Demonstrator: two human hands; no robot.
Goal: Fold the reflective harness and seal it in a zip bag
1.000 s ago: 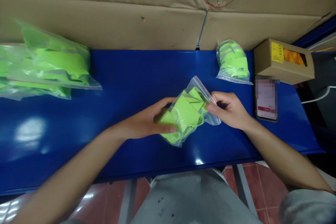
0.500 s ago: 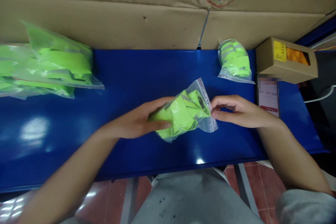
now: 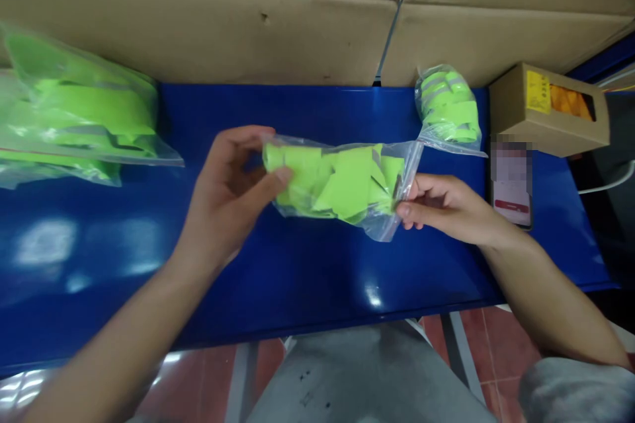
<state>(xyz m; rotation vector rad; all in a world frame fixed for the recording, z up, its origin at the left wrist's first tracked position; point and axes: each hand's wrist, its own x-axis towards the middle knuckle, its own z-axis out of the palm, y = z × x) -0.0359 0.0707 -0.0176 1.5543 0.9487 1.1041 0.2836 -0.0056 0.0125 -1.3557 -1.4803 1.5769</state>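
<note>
Between my two hands, above the blue table, is a clear zip-lock bag (image 3: 347,182) packed with folded neon-yellow-green material that has grey strips. My left hand (image 3: 231,188) pinches the bag's left end, thumb on the near side and fingers behind. At the zip edge on the right, my right hand (image 3: 436,208) grips the bag between thumb and fingers. Some fingers of both hands are partly hidden.
Several similar filled bags (image 3: 89,112) are piled at the back left of the blue table (image 3: 278,277). Another filled bag (image 3: 449,106) lies at the back right, beside a cardboard box (image 3: 510,102) and a phone (image 3: 518,201). A brown covered panel (image 3: 198,26) stands behind.
My left hand has moved up and left to the bag's far end, and its fingers have shifted. The bag now lies longer and more level. My right hand keeps near the zip edge.
</note>
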